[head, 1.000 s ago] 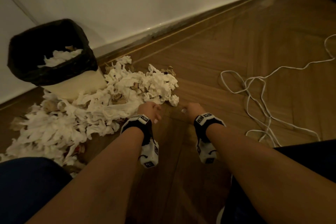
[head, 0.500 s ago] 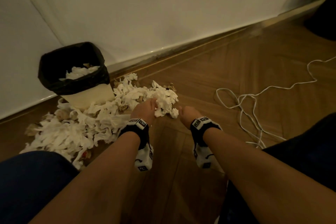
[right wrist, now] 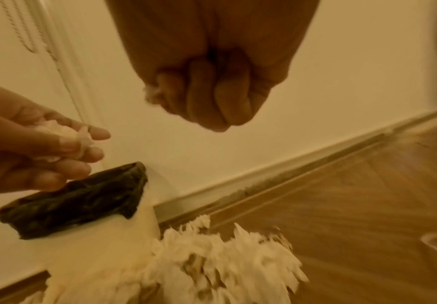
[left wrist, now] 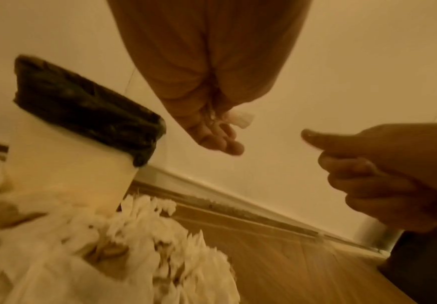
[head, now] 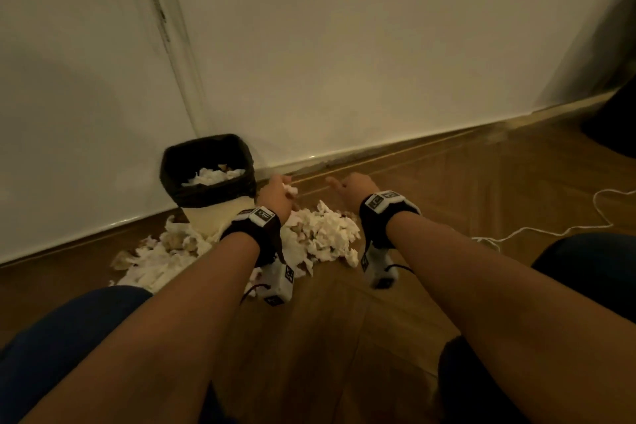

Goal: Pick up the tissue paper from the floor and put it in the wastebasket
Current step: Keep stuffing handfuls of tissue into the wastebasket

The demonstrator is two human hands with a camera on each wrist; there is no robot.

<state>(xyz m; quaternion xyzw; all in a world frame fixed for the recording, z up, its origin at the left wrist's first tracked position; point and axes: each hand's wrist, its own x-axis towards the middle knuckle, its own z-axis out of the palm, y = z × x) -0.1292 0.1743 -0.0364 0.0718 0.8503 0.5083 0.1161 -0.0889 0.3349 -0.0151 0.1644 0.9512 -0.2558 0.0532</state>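
Loose tissue paper lies heaped on the wooden floor. Above it, the left hand pinches a tissue wad just right of the wastebasket. The right hand is curled, a white scrap at its fingers. Farther right, a white cord trails.

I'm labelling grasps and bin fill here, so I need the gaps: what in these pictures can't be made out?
- Right hand: fist curled; a pale scrap at the knuckles may be tissue, too blurred to tell.
- Left hand: head view shows only its back; how much tissue it holds is hidden.
- Wastebasket: bottom hidden under tissue already inside; wrist views see only its outside.
- Floor pile: partly behind the left forearm.
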